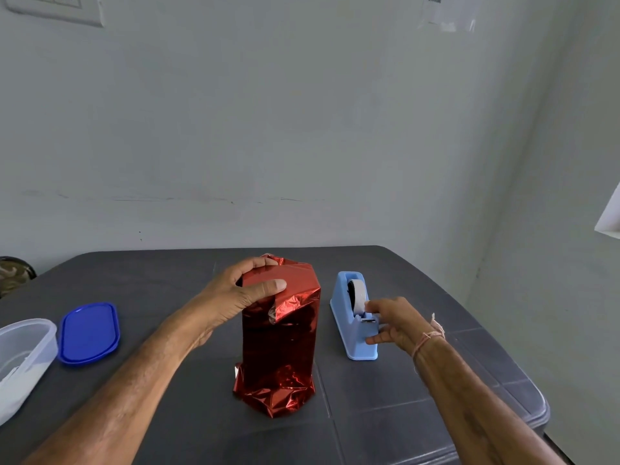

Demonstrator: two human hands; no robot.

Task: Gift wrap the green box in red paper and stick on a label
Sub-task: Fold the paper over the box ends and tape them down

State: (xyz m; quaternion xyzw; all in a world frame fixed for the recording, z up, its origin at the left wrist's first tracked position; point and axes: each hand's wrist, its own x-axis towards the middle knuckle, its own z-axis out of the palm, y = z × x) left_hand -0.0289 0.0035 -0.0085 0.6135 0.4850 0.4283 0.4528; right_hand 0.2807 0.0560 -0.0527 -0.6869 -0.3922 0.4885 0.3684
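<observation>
A: Where's the wrapped box [278, 347]?
B: Upright between the hands; the left hand [235, 293] grips its folded top.
A: The right hand [396, 322]?
B: At the tape dispenser [355, 344]; pinching tape or not, I cannot tell.

Dispenser [354, 317] right of wrapped box [280, 337]

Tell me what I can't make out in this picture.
Head view:
- Green box: wholly covered by red paper.
- Clear container: cut by the left edge.
- Tape end on the tape dispenser: too small, beside the right hand.
- Wall sheet: print too small.
</observation>
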